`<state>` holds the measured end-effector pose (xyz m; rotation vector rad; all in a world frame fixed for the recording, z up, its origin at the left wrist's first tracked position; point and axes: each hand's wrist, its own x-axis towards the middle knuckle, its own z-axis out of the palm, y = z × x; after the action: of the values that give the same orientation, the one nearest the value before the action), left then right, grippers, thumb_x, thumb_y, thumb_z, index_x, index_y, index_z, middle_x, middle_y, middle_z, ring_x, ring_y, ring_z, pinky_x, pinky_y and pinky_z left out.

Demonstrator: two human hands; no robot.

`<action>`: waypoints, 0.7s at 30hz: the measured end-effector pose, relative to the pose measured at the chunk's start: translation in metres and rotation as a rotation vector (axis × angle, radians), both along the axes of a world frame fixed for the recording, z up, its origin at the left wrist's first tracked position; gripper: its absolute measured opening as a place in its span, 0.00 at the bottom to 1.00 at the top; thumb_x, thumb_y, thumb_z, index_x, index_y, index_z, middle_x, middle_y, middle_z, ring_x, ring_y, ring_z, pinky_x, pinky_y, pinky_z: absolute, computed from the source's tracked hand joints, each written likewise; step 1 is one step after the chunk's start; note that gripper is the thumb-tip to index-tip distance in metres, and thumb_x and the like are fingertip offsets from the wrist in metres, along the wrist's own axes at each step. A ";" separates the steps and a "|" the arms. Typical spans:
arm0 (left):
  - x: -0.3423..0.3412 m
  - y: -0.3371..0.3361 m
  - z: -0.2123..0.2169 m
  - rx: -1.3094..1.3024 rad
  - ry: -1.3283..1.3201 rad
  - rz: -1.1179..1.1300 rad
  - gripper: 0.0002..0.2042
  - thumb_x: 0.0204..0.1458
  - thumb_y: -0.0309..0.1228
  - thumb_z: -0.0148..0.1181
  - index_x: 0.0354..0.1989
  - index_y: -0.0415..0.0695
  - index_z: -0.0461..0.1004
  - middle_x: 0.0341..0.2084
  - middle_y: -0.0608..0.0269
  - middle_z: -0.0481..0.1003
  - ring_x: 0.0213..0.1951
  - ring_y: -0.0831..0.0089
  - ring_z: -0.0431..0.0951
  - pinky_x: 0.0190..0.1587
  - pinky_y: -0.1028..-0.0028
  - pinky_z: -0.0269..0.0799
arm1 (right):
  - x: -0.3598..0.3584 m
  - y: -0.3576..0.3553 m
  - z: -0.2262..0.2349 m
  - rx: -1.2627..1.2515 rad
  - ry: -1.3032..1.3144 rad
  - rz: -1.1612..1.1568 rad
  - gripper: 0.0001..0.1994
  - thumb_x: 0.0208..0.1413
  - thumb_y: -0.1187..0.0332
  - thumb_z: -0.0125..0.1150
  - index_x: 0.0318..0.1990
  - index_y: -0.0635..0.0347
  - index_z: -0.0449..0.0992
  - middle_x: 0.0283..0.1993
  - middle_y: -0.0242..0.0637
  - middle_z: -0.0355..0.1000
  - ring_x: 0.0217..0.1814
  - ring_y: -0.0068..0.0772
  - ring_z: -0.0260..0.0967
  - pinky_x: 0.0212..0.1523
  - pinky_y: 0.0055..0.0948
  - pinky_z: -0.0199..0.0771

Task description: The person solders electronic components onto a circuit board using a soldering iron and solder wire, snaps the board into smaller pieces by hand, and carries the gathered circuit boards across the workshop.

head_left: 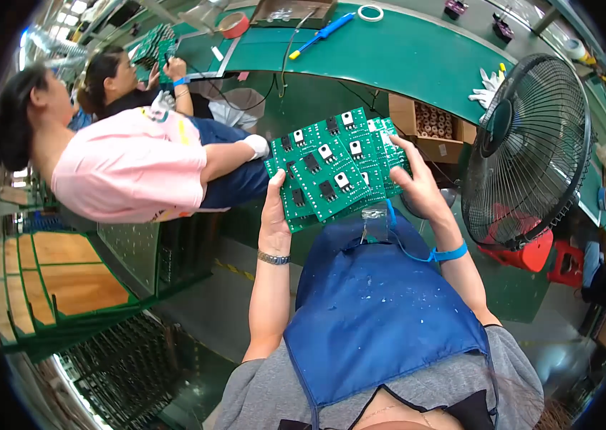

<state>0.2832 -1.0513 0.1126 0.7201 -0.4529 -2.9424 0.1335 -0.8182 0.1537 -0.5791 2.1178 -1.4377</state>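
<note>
Several green circuit boards (324, 170) are fanned out in an overlapping stack in front of my blue apron. Black and white-faced square components stand out on their upper faces. My left hand (274, 206) grips the stack's left edge, thumb on top, with a metal watch band on that wrist. On the other side my right hand (418, 183) is closed round the right edge, fingers along the far corner. A blue wrist strap (450, 254) with a cord circles my right wrist. The undersides of the boards and some fingertips are hidden.
A black fan (525, 150) stands close on the right. Ahead runs a green workbench (389, 61) with a blue pen-like tool (322, 36), tape rolls and white gloves (488, 87). Beneath it sits a cardboard box (443, 143). Two people are at the left, near a shelved rack (66, 279).
</note>
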 end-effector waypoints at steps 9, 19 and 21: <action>-0.039 -0.013 -0.025 -0.125 -0.029 -0.315 0.28 0.62 0.47 0.52 0.64 0.43 0.60 0.61 0.56 0.67 0.58 0.62 0.71 0.59 0.60 0.69 | 0.027 0.023 -0.011 0.072 -0.028 -0.276 0.52 0.43 0.39 0.68 0.64 0.73 0.55 0.65 0.57 0.56 0.70 0.52 0.53 0.68 0.42 0.52; -0.055 -0.029 -0.071 -0.062 -0.111 -0.730 0.23 0.60 0.42 0.55 0.60 0.43 0.65 0.54 0.56 0.72 0.52 0.61 0.76 0.54 0.58 0.74 | 0.115 0.021 -0.013 0.255 -0.129 -0.641 0.55 0.40 0.36 0.69 0.65 0.71 0.54 0.65 0.58 0.55 0.70 0.55 0.50 0.69 0.45 0.50; -0.068 -0.025 -0.065 -0.054 -0.106 -0.841 0.23 0.60 0.41 0.55 0.60 0.42 0.65 0.54 0.54 0.73 0.52 0.61 0.76 0.54 0.59 0.75 | 0.130 0.016 -0.009 0.249 -0.143 -0.734 0.55 0.40 0.36 0.69 0.65 0.71 0.54 0.65 0.58 0.55 0.70 0.55 0.50 0.70 0.45 0.50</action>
<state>0.2155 -1.0763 0.0473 0.8376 -1.0682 -3.6269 0.2630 -0.8018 0.1451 0.4364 2.4542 -1.4570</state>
